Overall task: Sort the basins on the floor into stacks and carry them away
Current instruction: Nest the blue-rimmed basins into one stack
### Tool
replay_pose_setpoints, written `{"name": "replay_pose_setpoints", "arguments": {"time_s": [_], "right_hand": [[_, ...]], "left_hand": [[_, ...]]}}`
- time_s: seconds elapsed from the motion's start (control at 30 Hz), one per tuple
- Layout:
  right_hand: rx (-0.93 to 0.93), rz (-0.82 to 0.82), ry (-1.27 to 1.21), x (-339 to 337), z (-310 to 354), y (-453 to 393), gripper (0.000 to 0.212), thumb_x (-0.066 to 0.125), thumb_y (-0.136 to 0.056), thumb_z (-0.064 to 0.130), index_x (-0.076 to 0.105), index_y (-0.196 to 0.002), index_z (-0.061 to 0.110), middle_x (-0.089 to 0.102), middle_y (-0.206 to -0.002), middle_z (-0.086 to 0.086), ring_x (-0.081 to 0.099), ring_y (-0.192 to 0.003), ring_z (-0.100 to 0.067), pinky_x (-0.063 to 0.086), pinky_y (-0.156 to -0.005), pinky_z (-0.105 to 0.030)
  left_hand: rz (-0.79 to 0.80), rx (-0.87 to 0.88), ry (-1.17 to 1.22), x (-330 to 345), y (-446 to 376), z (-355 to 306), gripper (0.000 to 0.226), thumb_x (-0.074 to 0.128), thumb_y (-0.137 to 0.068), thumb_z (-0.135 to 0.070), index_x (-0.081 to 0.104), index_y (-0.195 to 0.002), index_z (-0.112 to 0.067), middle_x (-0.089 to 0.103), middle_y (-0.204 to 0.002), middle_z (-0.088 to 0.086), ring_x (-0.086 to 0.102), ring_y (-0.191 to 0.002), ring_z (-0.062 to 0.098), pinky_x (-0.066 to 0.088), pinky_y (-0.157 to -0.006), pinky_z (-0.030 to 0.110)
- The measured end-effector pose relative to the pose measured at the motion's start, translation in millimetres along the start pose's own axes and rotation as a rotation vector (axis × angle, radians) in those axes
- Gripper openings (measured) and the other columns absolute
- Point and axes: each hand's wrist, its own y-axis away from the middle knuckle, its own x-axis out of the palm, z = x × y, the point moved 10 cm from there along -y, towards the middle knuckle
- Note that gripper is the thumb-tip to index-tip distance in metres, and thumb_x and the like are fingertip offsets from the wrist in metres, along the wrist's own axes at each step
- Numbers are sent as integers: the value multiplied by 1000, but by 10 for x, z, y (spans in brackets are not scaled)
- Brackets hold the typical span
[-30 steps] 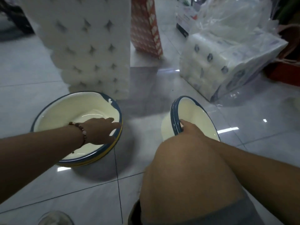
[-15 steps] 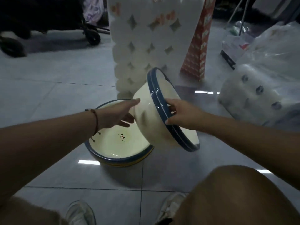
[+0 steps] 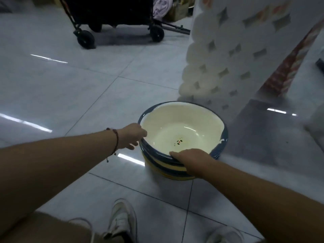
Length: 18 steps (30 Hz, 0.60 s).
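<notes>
2 cream basins (image 3: 182,135) nested on floor tiles (image 3: 87,106) beside toilet-roll pack (image 3: 228,55); left hand (image 3: 134,136) and right hand (image 3: 189,159) gripping rim. Stacking done, carrying left.

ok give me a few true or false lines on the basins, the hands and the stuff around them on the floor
1. The basins sit nested in one stack on the floor tiles. True.
2. The left hand is at the stack's rim on its left side. True.
3. The right hand is lifted well clear of the stack. False: it grips the near rim.
4. The top basin is full of water. False: its cream inside shows only a small painted mark at the bottom.
5. A wheeled cart stands behind, farther off than the stack. True.
6. The toilet roll pack lies left of the stack. False: it stands to the right, behind it.
</notes>
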Motion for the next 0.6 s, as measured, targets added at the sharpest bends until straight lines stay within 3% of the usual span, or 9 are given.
{"name": "replay_pose_setpoints", "arguments": {"time_s": [0.1,0.17,0.27,0.33,0.4,0.5,0.6], "right_hand": [[-54,0,73,161,193,-162,44,54,-89,8,43,-130,18,58,-114,-9,58,-98,-28,43,-70,-34],[-80,-57,117,131,313,-250,41,53,-90,17,44,-130,19,56,-116,-7,55,-101,-27,38,-72,-33],[-18,-122,239,88,287,-393,60,52,-88,23,32,-144,15,47,-135,-11,45,-123,-30,37,-98,-38],[70,-88,281,61,191,-436,71,48,-90,26,17,-152,12,30,-152,-16,28,-140,-35,24,-115,-44],[105,-69,287,-16,160,-424,74,46,-93,28,9,-154,12,16,-159,-16,15,-146,-36,14,-119,-47],[97,-73,261,-189,296,-303,77,47,-94,33,4,-155,13,8,-161,-16,8,-148,-36,9,-120,-48],[-51,37,143,-260,785,25,90,56,-90,47,2,-154,16,11,-161,-16,14,-147,-36,17,-119,-47]], "left_hand": [[-50,335,-677,194,36,-161,67,53,-94,-36,23,-152,-25,46,-144,6,53,-120,27,48,-95,37],[-21,513,-916,408,142,-217,68,52,-93,-43,20,-152,-32,41,-147,3,51,-125,27,47,-99,44],[-33,624,-1095,616,256,-286,70,52,-93,-43,15,-152,-31,31,-153,9,47,-129,31,47,-99,47],[-90,621,-1175,672,305,-343,74,51,-94,-42,9,-154,-29,19,-159,15,39,-136,35,44,-103,48],[-128,553,-1154,633,335,-376,76,50,-95,-45,5,-155,-28,10,-162,16,31,-140,36,39,-107,48],[-219,550,-1120,486,447,-496,75,46,-96,-47,4,-155,-26,5,-163,16,25,-144,35,33,-110,48],[-272,546,-1080,267,537,-527,76,46,-96,-47,4,-155,-25,4,-162,17,23,-144,35,34,-110,48]]}}
